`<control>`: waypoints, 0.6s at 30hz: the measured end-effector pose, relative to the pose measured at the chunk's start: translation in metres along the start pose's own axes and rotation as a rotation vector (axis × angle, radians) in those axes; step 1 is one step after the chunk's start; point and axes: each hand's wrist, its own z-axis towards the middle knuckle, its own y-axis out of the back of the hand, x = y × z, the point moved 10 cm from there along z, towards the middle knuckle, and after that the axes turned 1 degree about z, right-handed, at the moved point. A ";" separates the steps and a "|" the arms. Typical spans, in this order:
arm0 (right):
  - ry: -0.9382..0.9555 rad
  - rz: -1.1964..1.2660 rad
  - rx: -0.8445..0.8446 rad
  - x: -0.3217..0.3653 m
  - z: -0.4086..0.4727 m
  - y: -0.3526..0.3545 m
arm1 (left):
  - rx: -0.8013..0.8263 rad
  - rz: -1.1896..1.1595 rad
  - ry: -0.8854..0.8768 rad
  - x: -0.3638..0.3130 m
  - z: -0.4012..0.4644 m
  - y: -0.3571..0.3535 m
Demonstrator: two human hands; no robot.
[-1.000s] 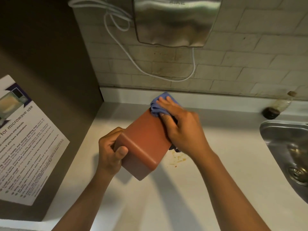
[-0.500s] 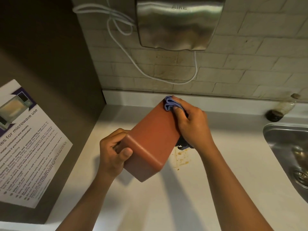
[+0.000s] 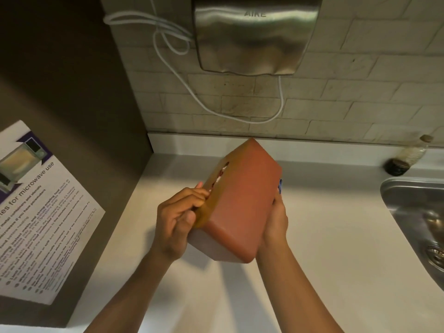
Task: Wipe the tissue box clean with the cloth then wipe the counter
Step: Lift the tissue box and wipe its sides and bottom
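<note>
A reddish-brown tissue box is held tilted above the pale counter, with its slot side turned to the left. My left hand grips its near-left edge beside the slot. Against the box's right side presses my right hand. Only a sliver of the blue cloth shows above those fingers; the rest is hidden behind the box.
A steel sink lies at the right, with a small bottle at the back edge beside it. A metal hand dryer and white cable hang on the tiled wall. A microwave notice is stuck to the dark left panel.
The box has been rolled so that its slot side faces left. My right hand with the cloth has slid from the box's far top end down to its right side. The counter stain is hidden now.
</note>
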 end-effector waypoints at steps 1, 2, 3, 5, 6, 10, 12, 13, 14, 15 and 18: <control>-0.006 -0.046 -0.036 -0.001 0.002 0.005 | 0.049 0.034 0.017 0.002 0.000 -0.004; -0.012 -0.064 -0.046 -0.001 0.003 0.007 | 0.109 0.036 0.058 0.004 0.001 -0.007; -0.016 -0.072 -0.050 -0.001 0.003 0.008 | 0.179 0.009 0.123 0.007 0.002 -0.011; -0.026 -0.046 -0.065 -0.003 0.004 0.011 | 0.344 -0.061 0.239 0.005 0.005 -0.023; -0.036 -0.012 -0.061 -0.004 0.002 0.011 | 0.415 -0.019 0.264 0.002 0.007 -0.027; 0.036 -0.008 -0.007 0.003 0.004 0.009 | 0.494 0.225 0.390 -0.014 0.020 -0.026; 0.192 -0.055 0.013 0.017 0.000 0.002 | 0.459 0.344 0.465 -0.014 0.025 -0.020; 0.266 -0.054 0.035 0.023 -0.005 -0.004 | 0.448 0.418 0.492 -0.011 0.027 -0.019; 0.338 -0.065 0.046 0.029 -0.010 -0.010 | 0.431 0.448 0.547 -0.009 0.027 -0.019; 0.414 -0.089 0.053 0.035 -0.016 -0.014 | 0.395 0.417 0.641 0.002 0.024 -0.017; 0.542 -0.172 0.068 0.041 -0.028 -0.021 | 0.216 0.150 0.937 0.027 0.008 -0.016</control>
